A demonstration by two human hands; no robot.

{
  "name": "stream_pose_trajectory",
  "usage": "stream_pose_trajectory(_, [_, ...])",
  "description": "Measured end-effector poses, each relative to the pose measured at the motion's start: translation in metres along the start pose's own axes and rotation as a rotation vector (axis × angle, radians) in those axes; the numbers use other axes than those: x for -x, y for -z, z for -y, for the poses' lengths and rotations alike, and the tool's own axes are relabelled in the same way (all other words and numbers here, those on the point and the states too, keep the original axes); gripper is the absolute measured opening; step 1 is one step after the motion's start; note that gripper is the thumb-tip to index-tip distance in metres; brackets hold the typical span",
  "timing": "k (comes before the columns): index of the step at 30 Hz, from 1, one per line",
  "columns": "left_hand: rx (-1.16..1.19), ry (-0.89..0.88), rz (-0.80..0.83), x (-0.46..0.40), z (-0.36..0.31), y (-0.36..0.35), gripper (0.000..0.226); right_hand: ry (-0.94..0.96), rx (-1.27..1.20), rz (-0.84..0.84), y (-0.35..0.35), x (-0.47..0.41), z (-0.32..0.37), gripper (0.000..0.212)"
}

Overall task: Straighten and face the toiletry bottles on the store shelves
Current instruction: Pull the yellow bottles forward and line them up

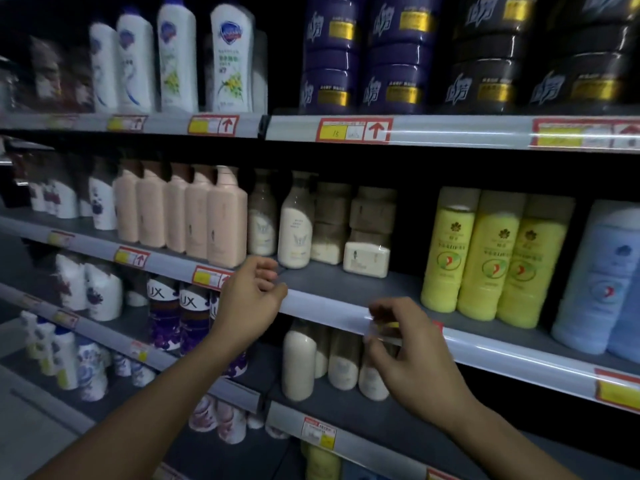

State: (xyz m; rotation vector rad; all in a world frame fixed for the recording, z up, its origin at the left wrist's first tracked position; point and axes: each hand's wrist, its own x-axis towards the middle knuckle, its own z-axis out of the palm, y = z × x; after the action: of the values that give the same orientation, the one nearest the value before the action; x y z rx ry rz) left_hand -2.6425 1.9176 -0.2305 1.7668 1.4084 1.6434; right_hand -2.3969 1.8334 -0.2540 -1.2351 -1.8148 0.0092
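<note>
My left hand [254,297] hovers at the front edge of the middle shelf [332,282], fingers loosely curled and holding nothing, just below a pink pump bottle [225,220] and a cream bottle [296,228]. My right hand [410,348] is at the shelf's price rail [322,306], with thumb and fingertips pinching a yellow price label [391,325] set in it. A white box [367,259] stands behind a bare patch of shelf. Three yellow bottles [485,258] stand upright to the right, labels forward.
Pale blue bottles [602,278] fill the far right. The top shelf holds white bottles [232,60], purple jars [332,53] and black jars [519,53]. Below are Lux bottles [187,310] and cream bottles [299,365]. The view is dim and blurred.
</note>
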Motion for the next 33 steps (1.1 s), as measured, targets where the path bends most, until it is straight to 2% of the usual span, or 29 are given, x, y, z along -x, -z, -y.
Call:
stream_pose_trajectory(3, [-0.066,-0.017,0.012,-0.017,0.003,-0.007,0.029,-0.014,0.043,-0.164,0.013,-0.011,-0.009,0.038])
stream_pose_trajectory(7, [-0.153,-0.054,0.017,-0.048,0.008,-0.022,0.045,-0.103,0.19,-0.394,0.029,-0.028,-0.03,0.051])
stream_pose_trajectory(11, [-0.228,-0.034,0.03,-0.082,0.011,-0.04,0.065,-0.283,0.313,-0.502,0.036,-0.046,-0.049,0.07])
stream_pose_trajectory(14, [-0.268,0.01,0.043,-0.106,0.014,-0.054,0.076,-0.348,0.383,-0.55,0.032,-0.056,-0.059,0.081])
stream_pose_trajectory(21, [-0.258,0.085,-0.05,-0.143,0.031,-0.081,0.098,-0.351,0.437,-0.699,0.006,-0.064,-0.071,0.081])
stream_pose_trajectory(25, [-0.287,0.109,-0.105,-0.146,0.033,-0.086,0.091,-0.392,0.518,-0.757,0.001,-0.071,-0.073,0.084])
stream_pose_trajectory(33, [-0.273,0.054,-0.108,-0.129,0.029,-0.077,0.085,-0.371,0.539,-0.787,-0.001,-0.071,-0.073,0.07])
